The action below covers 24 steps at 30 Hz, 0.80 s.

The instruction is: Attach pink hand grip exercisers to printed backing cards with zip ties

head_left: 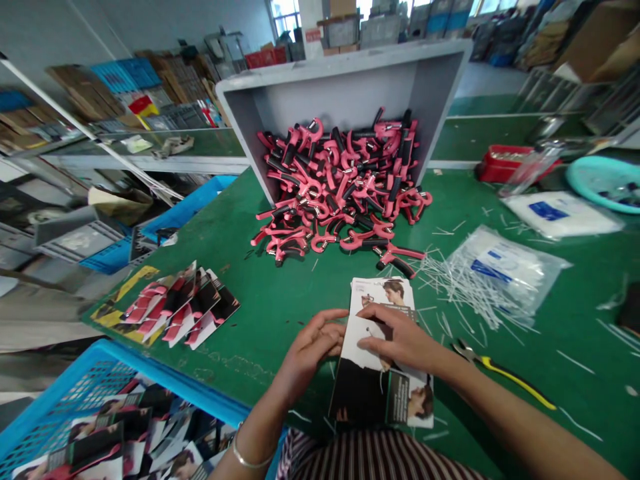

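Well, down past the left hand [310,347] sits a blue crate [115,353] of printed cards [135,427], and just ahead of that hand lie cards with pink grips [175,307]. That hand curls lightly, its fingertips at the edge of a printed card [373,340], which both hands grasp right in front of the person. The right hand [395,337] lies spread across it, arm reaching in from the side, not clenched. Beyond that hand rest yellow-handled pliers [505,373] and white plastic ties [465,280].

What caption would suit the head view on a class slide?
Left hand and right hand hold a printed card near pink grippers.
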### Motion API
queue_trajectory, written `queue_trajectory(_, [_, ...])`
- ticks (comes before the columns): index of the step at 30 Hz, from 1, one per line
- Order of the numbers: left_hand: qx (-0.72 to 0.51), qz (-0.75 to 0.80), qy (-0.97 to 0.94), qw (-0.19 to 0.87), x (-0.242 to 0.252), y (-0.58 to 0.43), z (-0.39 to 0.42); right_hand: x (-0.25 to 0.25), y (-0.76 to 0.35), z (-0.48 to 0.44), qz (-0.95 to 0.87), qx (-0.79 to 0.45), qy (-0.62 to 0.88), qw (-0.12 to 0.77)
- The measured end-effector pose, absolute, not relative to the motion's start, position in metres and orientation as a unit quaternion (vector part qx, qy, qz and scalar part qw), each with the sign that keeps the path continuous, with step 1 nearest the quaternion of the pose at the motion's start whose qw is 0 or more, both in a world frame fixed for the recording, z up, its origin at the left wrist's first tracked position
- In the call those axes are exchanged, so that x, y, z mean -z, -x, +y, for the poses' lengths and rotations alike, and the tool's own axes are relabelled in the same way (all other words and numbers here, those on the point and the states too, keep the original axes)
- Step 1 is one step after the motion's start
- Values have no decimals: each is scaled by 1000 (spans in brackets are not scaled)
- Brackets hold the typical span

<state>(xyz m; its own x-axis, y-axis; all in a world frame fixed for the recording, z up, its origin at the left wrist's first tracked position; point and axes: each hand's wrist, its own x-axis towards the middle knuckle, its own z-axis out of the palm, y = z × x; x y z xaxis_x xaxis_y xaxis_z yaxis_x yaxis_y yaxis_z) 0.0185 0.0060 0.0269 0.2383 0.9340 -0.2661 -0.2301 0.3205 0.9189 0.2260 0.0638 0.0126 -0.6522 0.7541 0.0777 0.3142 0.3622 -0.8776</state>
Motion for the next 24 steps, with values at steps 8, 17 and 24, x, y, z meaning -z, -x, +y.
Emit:
queue_trajectory(8, [-464, 526, -435, 564, -5, -41, 15, 7, -220, 54, -835, -300, 370, 274])
queue_trajectory(17, [-525, 560, -353, 534, 12, -57, 19, 7, -216, 49, -861, -114, 382, 316])
queue_trajectory(24, [-513, 553, -296, 586, 24, -38, 24, 4, -240, 76, -886, -176, 318, 287])
